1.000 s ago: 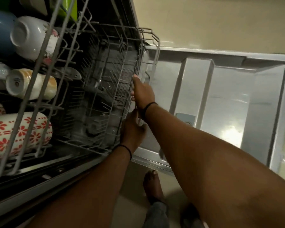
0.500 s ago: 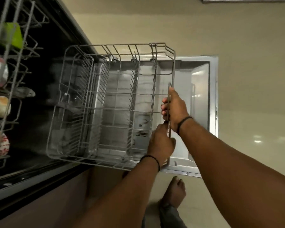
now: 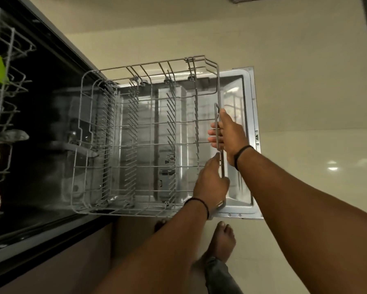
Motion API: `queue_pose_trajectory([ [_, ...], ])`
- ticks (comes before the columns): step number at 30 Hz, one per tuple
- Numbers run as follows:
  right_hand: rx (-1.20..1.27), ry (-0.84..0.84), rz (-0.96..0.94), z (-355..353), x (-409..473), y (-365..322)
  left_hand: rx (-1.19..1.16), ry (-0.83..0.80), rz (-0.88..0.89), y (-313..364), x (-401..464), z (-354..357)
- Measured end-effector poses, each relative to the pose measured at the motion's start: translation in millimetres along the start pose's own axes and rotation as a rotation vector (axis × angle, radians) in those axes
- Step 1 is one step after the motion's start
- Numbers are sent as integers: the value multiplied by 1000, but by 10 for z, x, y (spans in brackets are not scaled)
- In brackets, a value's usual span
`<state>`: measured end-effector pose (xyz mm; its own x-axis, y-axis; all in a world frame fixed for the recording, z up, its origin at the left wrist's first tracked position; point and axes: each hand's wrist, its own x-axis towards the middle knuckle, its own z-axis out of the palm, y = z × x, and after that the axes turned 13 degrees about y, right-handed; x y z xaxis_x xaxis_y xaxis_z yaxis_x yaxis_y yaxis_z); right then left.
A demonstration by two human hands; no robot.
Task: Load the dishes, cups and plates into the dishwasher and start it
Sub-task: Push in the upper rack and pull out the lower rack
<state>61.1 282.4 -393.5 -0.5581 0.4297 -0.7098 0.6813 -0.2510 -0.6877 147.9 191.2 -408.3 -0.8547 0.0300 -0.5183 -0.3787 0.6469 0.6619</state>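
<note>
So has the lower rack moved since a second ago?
Yes. The lower rack has slid out of the dishwasher tub, over the open door.

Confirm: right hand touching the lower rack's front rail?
Touching. Head view shows the right hand with fingers curled round the lower rack front rail.

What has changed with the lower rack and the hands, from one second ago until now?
The lower rack has slid out of the dishwasher and now lies over the open door. Both hands came out with it. Unchanged: the right hand and the left hand still grip the rack's front rim, the rack is still empty, and the cups remain in the upper rack.
</note>
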Motion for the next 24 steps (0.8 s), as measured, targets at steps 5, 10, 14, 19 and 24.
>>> queue_pose_trajectory([
  [5, -207, 269, -332, 11, -331, -230, 307, 193, 107, -97, -237, -629],
  [10, -580, -16, -622, 242, -1041, -589, 621, 327, 53, -135, -471, -1665],
  [14, -1125, -150, -1179, 415, -1677, -876, 749, 490, 51, -12, -851, -2572],
  [19, -1420, -315, -1249, 442, -2579, -1135, 759, 522, 16, 275, -1659, -3382],
  [24, -1477, -374, -1323, 503, -3321, -1357, 725, 609, 55, 477, -2491, -3790],
])
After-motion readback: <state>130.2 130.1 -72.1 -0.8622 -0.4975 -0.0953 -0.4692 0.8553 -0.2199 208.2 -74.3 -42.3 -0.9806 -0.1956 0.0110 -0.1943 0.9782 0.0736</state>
